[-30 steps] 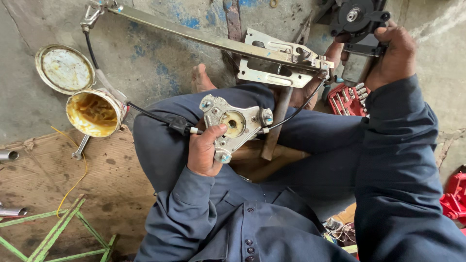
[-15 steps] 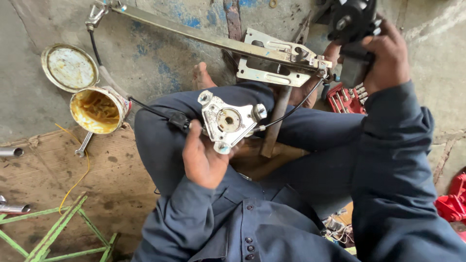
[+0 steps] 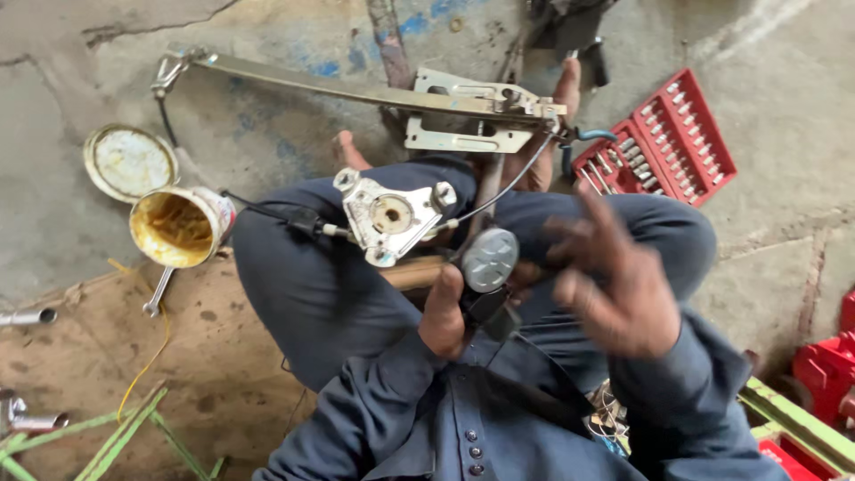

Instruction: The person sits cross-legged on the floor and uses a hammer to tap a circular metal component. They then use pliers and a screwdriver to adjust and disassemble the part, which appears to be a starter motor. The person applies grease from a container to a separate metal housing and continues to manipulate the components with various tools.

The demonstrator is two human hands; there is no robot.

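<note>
Left hand (image 3: 443,313) is wrapped around a small dark motor (image 3: 488,260) with a round grey cap, held up over my lap. My right hand (image 3: 614,289) is blurry but its fingers are spread and it looks empty, just beside the motor. The triangular bracket plate (image 3: 389,216) sits on my thigh, with cables (image 3: 267,211) running off both sides toward the long rail (image 3: 356,89) on the concrete. My guess is I'm at the fitting stage, motor onto plate. That would need the motor lined up square with the plate's centre hole while the free hand steadies the plate. Room's tight: knees either side, an open grease tin (image 3: 178,227) near one knee, and a red socket tray (image 3: 659,142) past the other. The only clear space is above the lap.
</note>
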